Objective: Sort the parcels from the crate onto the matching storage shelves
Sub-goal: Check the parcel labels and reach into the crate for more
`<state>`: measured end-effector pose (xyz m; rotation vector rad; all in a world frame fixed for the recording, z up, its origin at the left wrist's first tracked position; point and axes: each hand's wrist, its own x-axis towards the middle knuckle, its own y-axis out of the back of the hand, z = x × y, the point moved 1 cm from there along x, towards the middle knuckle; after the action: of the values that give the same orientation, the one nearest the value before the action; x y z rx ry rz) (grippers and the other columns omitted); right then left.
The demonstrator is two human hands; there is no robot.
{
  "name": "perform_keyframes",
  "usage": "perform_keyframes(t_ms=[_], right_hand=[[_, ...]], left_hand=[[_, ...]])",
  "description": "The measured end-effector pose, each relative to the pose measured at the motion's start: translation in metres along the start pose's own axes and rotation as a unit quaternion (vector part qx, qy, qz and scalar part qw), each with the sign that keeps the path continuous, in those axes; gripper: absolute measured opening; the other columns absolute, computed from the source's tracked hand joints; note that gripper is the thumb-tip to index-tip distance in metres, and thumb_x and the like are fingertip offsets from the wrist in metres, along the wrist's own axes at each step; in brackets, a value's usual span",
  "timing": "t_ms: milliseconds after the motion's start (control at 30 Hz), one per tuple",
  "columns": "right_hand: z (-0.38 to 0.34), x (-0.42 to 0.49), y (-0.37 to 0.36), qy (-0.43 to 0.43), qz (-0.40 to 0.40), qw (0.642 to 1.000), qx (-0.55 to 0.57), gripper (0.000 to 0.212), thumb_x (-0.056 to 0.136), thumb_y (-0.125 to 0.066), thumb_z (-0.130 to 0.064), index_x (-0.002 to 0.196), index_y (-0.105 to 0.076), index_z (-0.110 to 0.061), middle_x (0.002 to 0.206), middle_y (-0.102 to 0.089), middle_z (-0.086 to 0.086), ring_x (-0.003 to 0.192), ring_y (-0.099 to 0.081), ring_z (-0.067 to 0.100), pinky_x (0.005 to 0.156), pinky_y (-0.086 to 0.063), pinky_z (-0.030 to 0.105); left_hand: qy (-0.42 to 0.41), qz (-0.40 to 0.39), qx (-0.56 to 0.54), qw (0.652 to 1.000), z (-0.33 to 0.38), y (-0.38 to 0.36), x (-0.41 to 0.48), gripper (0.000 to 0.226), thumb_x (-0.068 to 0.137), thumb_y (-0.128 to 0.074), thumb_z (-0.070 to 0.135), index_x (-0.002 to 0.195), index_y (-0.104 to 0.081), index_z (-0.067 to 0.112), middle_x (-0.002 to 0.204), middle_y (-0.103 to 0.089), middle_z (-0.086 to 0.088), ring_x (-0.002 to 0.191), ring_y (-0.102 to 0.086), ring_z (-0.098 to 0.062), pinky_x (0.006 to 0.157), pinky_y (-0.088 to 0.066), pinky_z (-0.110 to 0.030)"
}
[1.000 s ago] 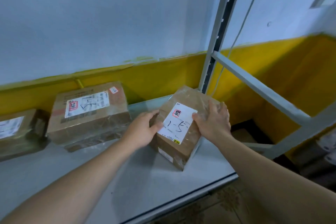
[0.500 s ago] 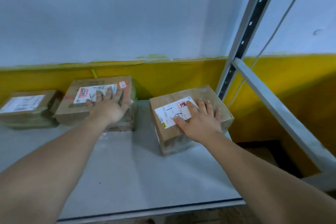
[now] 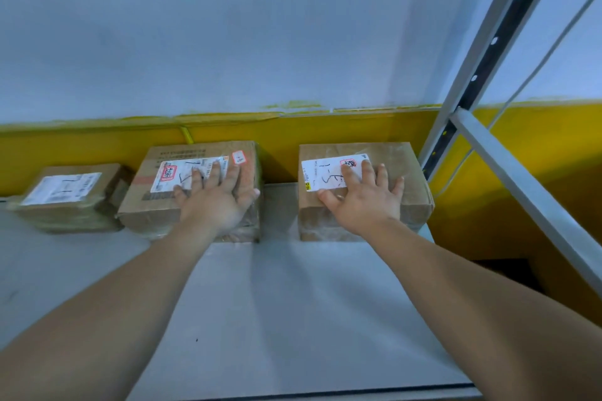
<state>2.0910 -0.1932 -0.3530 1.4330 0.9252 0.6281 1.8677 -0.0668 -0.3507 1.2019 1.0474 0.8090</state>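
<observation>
Three brown cardboard parcels with white labels stand in a row at the back of the grey shelf (image 3: 280, 319), against the wall. My right hand (image 3: 365, 202) lies flat, fingers spread, on top of the right parcel (image 3: 413, 185), partly covering its handwritten label. My left hand (image 3: 215, 202) rests flat on the middle parcel (image 3: 153, 202), fingers over its label. A smaller, flatter parcel (image 3: 65, 198) sits untouched at the far left. A narrow gap separates the middle and right parcels.
A grey metal upright (image 3: 488, 52) with a black perforated strip rises at the shelf's right end, and a slanted grey brace (image 3: 534, 195) runs down from it. The wall behind is white above, yellow (image 3: 342, 127) below. A thin cable (image 3: 534, 68) hangs behind the upright.
The right parcel, first held by both hands, has been turned square and pushed back to the wall. My left hand moved from it onto the middle parcel. The view shifted left.
</observation>
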Motion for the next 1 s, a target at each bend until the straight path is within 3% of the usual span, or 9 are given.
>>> perform_keyframes(t_ms=[300, 467, 567, 767, 900, 1000], right_hand=[[-0.002, 0.018, -0.002, -0.002, 0.032, 0.999, -0.006, 0.085, 0.082, -0.024, -0.082, 0.154, -0.019, -0.038, 0.165, -0.011, 0.003, 0.151, -0.003, 0.03, 0.117, -0.001, 0.062], [-0.003, 0.018, 0.012, -0.012, -0.022, 1.0, 0.003, 0.085, 0.083, -0.028, -0.082, 0.156, -0.016, -0.039, 0.165, -0.008, 0.001, 0.151, -0.002, 0.029, 0.117, 0.0, 0.062], [-0.007, 0.012, 0.031, 0.006, -0.031, 1.0, -0.002, 0.081, 0.087, -0.033, -0.077, 0.155, -0.022, -0.034, 0.163, -0.017, 0.003, 0.15, -0.011, 0.029, 0.118, -0.009, 0.057], [-0.057, -0.01, 0.071, 0.117, 0.004, 0.993, -0.016, 0.074, 0.092, -0.04, -0.068, 0.149, -0.035, -0.021, 0.155, -0.035, 0.007, 0.143, -0.031, 0.03, 0.112, -0.028, 0.046], [-0.125, -0.037, 0.087, 0.201, 0.006, 0.979, -0.014, 0.071, 0.09, -0.039, -0.069, 0.144, -0.043, -0.023, 0.148, -0.045, 0.007, 0.134, -0.043, 0.031, 0.103, -0.041, 0.043], [-0.187, -0.067, 0.094, 0.27, 0.004, 0.962, -0.031, 0.076, 0.089, -0.039, -0.073, 0.147, -0.039, -0.024, 0.15, -0.044, 0.005, 0.135, -0.043, 0.029, 0.105, -0.042, 0.043]], left_hand=[[-0.009, 0.003, -0.005, 1.0, 0.0, -0.002, 0.001, 0.076, 0.087, -0.01, 0.076, 0.151, 0.008, 0.04, 0.163, 0.008, 0.003, 0.148, 0.008, -0.037, 0.113, 0.001, -0.067], [-0.022, -0.039, -0.014, 0.999, -0.002, 0.01, -0.001, 0.079, 0.087, -0.018, 0.077, 0.152, 0.007, 0.04, 0.163, 0.011, 0.002, 0.148, 0.011, -0.037, 0.112, 0.002, -0.066], [-0.061, -0.048, -0.021, 0.997, -0.01, 0.022, -0.011, 0.077, 0.089, -0.024, 0.075, 0.153, 0.001, 0.04, 0.163, 0.005, 0.001, 0.149, 0.004, -0.034, 0.114, -0.002, -0.064], [-0.088, 0.011, -0.056, 0.994, -0.034, 0.051, -0.082, 0.072, 0.093, -0.046, 0.06, 0.153, -0.019, 0.03, 0.162, -0.014, 0.002, 0.149, -0.012, -0.022, 0.118, -0.017, -0.048], [-0.067, 0.048, -0.075, 0.994, -0.076, 0.065, -0.144, 0.071, 0.092, -0.053, 0.053, 0.152, -0.021, 0.031, 0.16, -0.021, 0.005, 0.146, -0.019, -0.019, 0.116, -0.023, -0.046], [-0.042, 0.072, -0.067, 0.994, -0.119, 0.078, -0.19, 0.071, 0.093, -0.053, 0.051, 0.153, -0.022, 0.028, 0.16, -0.021, 0.003, 0.147, -0.018, -0.019, 0.117, -0.022, -0.043]])
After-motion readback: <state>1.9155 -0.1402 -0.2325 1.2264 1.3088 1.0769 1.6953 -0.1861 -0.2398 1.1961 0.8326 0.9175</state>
